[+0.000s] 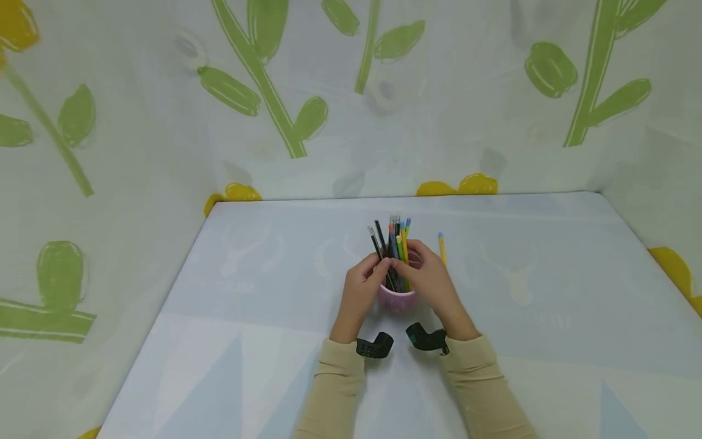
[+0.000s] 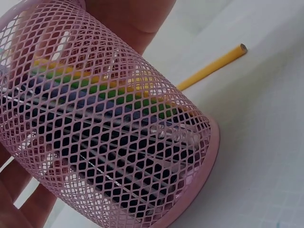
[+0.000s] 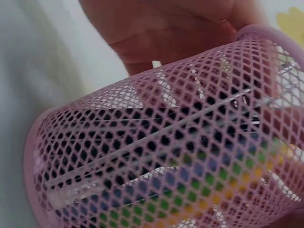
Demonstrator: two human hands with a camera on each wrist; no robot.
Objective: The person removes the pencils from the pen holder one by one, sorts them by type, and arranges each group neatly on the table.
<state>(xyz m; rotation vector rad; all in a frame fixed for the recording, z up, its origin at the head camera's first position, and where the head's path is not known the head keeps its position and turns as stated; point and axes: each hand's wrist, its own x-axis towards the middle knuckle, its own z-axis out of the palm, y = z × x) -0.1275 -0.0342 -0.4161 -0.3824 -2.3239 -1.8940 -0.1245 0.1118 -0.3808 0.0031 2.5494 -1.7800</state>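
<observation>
A pink mesh pencil cup [image 1: 397, 300] holds several pencils [image 1: 399, 235], with black, blue, green and yellow ones among them. My left hand [image 1: 359, 296] grips the cup's left side, its fingers partly hidden behind the mesh [image 2: 109, 118] in the left wrist view. On the other side my right hand [image 1: 436, 283] holds the cup, and its palm shows behind the mesh [image 3: 156, 142] in the right wrist view. Both thumbs come together over the cup's mouth, right at the pencils.
One yellow pencil [image 1: 442, 249] lies on the pale table [image 1: 296, 268], just right of the cup and beyond my right hand. A wall [image 1: 439, 122] with painted green leaves rises behind the table's far edge. Black wrist cameras [image 1: 375, 346] sit below both hands.
</observation>
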